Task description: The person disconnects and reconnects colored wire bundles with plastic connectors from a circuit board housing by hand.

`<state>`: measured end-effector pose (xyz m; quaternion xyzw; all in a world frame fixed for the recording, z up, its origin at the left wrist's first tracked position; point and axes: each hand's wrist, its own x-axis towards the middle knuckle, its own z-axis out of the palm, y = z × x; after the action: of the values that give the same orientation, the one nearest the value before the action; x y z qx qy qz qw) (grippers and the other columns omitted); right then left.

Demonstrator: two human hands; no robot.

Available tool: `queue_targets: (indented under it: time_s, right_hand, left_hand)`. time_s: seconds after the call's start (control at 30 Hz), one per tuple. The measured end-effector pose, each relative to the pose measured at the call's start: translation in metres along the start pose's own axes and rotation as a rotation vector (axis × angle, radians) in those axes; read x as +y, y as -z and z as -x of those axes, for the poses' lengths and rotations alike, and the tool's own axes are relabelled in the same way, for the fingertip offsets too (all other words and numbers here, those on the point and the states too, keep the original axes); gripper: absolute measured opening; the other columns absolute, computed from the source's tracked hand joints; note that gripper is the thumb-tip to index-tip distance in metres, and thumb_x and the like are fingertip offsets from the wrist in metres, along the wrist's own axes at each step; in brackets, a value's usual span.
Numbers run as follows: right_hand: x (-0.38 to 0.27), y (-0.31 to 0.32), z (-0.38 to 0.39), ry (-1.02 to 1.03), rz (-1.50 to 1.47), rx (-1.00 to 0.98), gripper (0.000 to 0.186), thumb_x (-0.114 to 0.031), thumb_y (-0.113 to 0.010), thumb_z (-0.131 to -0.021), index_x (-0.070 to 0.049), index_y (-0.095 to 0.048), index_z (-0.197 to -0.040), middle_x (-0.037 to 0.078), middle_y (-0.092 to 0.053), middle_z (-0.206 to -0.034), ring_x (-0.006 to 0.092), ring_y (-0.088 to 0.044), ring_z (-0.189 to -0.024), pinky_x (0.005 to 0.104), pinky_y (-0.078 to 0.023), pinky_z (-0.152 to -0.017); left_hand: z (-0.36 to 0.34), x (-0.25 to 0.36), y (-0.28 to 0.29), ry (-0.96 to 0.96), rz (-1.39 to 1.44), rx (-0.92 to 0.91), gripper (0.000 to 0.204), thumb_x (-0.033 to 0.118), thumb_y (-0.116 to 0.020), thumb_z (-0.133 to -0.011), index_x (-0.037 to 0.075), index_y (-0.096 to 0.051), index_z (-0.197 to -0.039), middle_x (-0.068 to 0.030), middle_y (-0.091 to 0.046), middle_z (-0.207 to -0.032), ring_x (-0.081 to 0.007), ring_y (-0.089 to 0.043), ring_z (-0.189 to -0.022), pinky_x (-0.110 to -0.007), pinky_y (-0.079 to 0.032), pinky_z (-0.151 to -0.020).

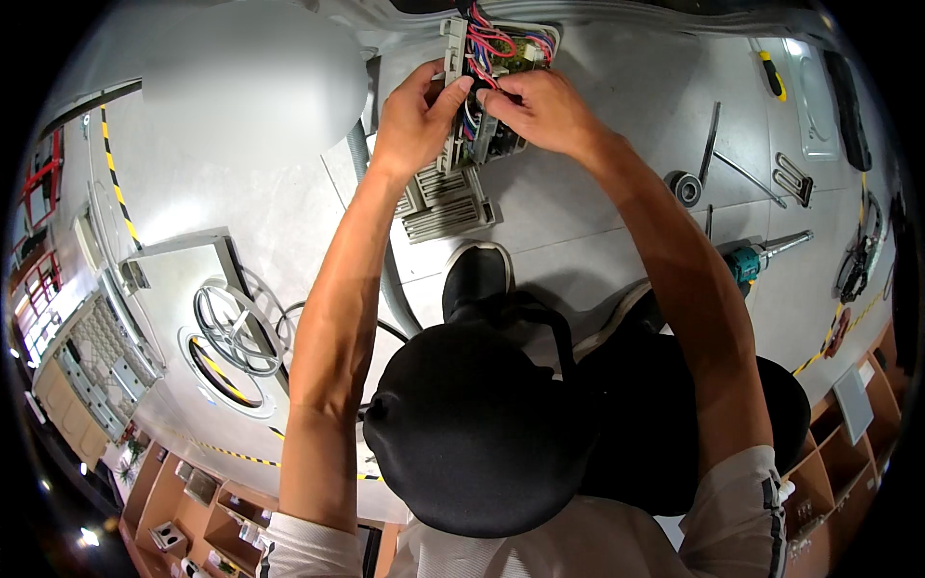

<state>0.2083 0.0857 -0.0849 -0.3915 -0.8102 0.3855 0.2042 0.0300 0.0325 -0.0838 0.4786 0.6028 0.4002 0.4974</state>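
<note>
At the top middle stands an electronic control unit, a light grey plastic housing [451, 144] with a green circuit board [530, 50] and a bundle of red, white, blue and black wires [491, 40]. My left hand [420, 120] is closed round the housing's left side, with the thumb over its edge by the wires. My right hand [547, 108] is closed in a pinch at the wires, thumb and forefinger close to the left thumb. The exact piece between those fingertips is too small to make out. Below the unit lies a ribbed grey part [448, 207], close to my shoe.
To the right on the floor lie a yellow-black screwdriver [772, 75], a bearing [685, 188], metal rods [747, 176], a heating element [792, 180] and a teal power tool [752, 260]. On the left is a panel with a round opening [217, 376] and a pulley wheel [236, 328].
</note>
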Motion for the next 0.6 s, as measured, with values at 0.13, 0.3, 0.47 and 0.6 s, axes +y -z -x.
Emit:
queue_targets:
  time_s: [0.13, 0.3, 0.47, 0.6]
  right_hand:
    - [0.0, 0.002, 0.002, -0.014, -0.074, 0.011, 0.037, -0.031, -0.058, -0.086, 0.001, -0.055, -0.068, 0.012, -0.044, -0.051, 0.0201, -0.038, -0.045, 0.0348, -0.033, -0.046]
    - [-0.007, 0.001, 0.002, -0.048, 0.004, 0.025, 0.034, -0.03, -0.059, -0.084, -0.001, -0.058, -0.067, 0.013, -0.048, -0.051, 0.023, -0.045, -0.043, 0.0353, -0.035, -0.044]
    - [-0.013, -0.008, 0.005, -0.042, 0.048, 0.165, 0.033, -0.029, -0.061, -0.082, -0.001, -0.058, -0.064, 0.014, -0.048, -0.049, 0.0254, -0.046, -0.043, 0.0349, -0.036, -0.044]
    - [-0.007, -0.002, 0.005, -0.06, 0.043, 0.133, 0.033, -0.028, -0.061, -0.081, -0.001, -0.058, -0.063, 0.014, -0.048, -0.049, 0.0263, -0.045, -0.043, 0.0349, -0.037, -0.044]
  left_hand:
    - [-0.001, 0.003, -0.002, -0.011, 0.033, -0.01, 0.044, 0.023, -0.061, -0.09, -0.009, -0.048, -0.118, -0.0055, -0.061, -0.075, -0.0058, -0.046, -0.057, -0.022, -0.038, -0.049]
    - [0.0, 0.003, -0.001, 0.024, 0.056, -0.008, 0.043, 0.024, -0.062, -0.09, -0.008, -0.049, -0.116, -0.0041, -0.06, -0.074, -0.0052, -0.045, -0.056, -0.021, -0.037, -0.048]
    - [-0.002, 0.0, -0.001, 0.003, 0.004, 0.015, 0.044, 0.024, -0.062, -0.089, -0.008, -0.049, -0.116, -0.0032, -0.059, -0.072, -0.0056, -0.044, -0.055, -0.021, -0.037, -0.048]
    - [0.0, 0.001, -0.005, 0.032, 0.019, 0.012, 0.046, 0.024, -0.063, -0.089, -0.008, -0.049, -0.117, -0.0034, -0.059, -0.072, -0.0057, -0.044, -0.055, -0.021, -0.037, -0.048]
